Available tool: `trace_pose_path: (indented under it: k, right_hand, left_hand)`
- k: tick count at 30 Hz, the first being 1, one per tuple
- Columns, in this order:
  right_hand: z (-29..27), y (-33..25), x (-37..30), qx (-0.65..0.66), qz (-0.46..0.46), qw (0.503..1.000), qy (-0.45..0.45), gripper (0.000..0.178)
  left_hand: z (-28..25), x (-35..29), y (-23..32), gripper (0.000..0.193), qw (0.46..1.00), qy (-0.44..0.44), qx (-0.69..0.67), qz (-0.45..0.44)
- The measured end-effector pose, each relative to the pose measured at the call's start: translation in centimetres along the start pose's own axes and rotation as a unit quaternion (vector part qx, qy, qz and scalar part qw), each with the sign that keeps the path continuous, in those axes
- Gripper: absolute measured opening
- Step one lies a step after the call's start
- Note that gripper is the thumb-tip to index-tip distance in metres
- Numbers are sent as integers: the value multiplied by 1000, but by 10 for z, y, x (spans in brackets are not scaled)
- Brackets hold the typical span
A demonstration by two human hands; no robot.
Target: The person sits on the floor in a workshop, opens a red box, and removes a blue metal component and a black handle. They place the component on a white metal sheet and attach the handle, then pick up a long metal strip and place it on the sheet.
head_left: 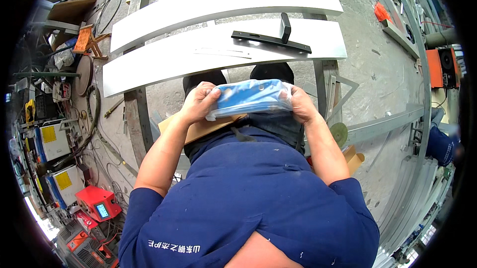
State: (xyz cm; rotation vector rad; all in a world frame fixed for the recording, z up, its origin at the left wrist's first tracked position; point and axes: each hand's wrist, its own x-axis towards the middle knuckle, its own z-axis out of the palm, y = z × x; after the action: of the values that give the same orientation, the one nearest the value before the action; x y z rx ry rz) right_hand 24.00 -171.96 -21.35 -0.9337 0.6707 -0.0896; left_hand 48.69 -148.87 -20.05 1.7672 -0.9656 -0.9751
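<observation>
White Chinese chars. (174, 246), upside down to the camera, run across the L chest of a worker's navy shirt (248, 178). Yellow labels (63, 180) on two white-fronted units (74, 191) at far L, plus a lit display (102, 211) on a red machine (89, 198), are too small to read; ditto white marks on a 2nd person's navy clothing (439, 143), far R.

I'm watching an oblong blue item (243, 98), sheathed in clear, crinkled plastic wrapping (279, 103) that is bunching loosely at its ends, as it is spanning the gap crosswise between the person's left hand (200, 100) and right hand (303, 105).
</observation>
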Motion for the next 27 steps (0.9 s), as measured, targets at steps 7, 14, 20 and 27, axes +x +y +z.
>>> trace_pose_path:
  k: [7, 14, 20, 27]
  right_hand:
    - [-1, 5, 6, -87, 65, 989, -96, 42]
    - [-13, -12, -15, -33, 48, 997, -48, 40]
    - [-25, -20, -33, 25, 48, 998, -27, 31]
    - [-19, -18, -39, -16, 22, 1000, 3, 29]
  left_hand:
    - [15, -9, -27, 34, 986, 114, -118, 14]
    - [20, -7, -23, 39, 978, 81, -189, -34]
    - [28, -2, -16, 40, 985, 78, -141, -58]
    - [26, 2, -1, 21, 959, 61, -274, -47]
